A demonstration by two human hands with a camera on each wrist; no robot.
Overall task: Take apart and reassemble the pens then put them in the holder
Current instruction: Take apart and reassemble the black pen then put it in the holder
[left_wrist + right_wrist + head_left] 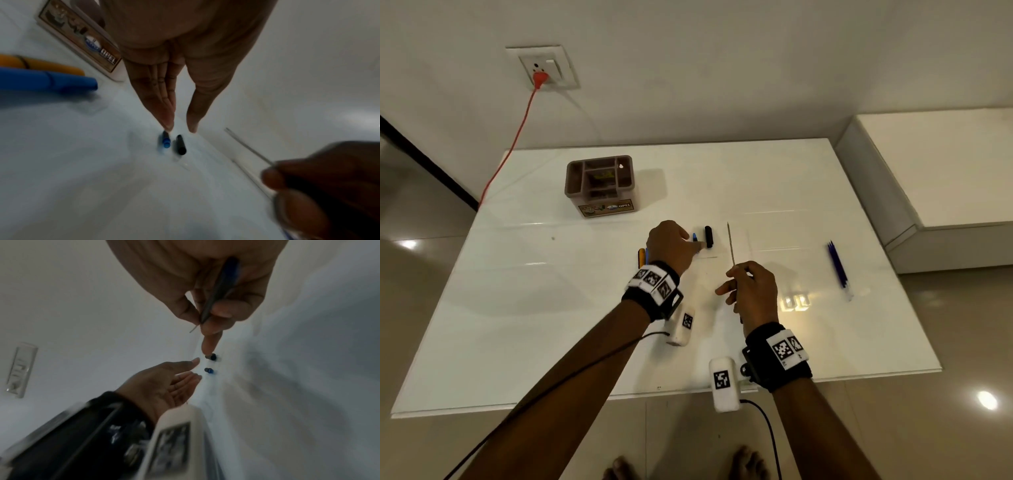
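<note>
My left hand [699, 244] reaches forward over the white table [517, 308] with straight fingers. In the left wrist view its fingertips [169, 125] come down right at a small blue pen piece [165, 141]; a black cap [181, 144] lies beside it. My right hand [734, 271] pinches a thin refill [730, 241] that points away from me, its dark end lying against the palm [221, 287]. An orange barrel [43, 65] and a blue barrel [47, 82] lie to the left. The brown pen holder [599, 185] stands at the back left.
Two or three blue refills [838, 267] lie together on the right of the table. A red cable [517, 130] hangs from a wall socket [542, 68] past the table's back left corner. A raised white ledge [945, 171] borders the right side.
</note>
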